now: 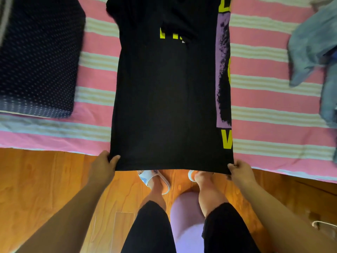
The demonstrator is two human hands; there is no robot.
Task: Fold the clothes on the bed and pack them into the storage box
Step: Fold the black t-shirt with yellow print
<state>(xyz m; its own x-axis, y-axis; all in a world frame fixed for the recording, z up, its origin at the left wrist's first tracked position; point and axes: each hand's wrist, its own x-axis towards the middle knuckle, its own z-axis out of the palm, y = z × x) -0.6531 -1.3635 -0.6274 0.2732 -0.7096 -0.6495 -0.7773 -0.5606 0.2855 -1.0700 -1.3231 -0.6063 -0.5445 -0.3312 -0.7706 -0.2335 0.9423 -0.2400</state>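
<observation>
Fingers of the left hand (104, 164) and right hand (240, 169) pinch the two bottom hem corners of the black printed T-shirt (167, 92), which lies lengthwise down the frame's centre on the striped bed (273, 99), sides apparently folded in. Folding seems under way; next, the hem likely lifts toward the collar. A dotted navy garment (38, 57) lies upper left, a blue garment (313, 52) upper right.

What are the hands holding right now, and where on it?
Both hands pinch the black T-shirt at its bottom hem: left hand on the left corner, right hand on the right corner.
</observation>
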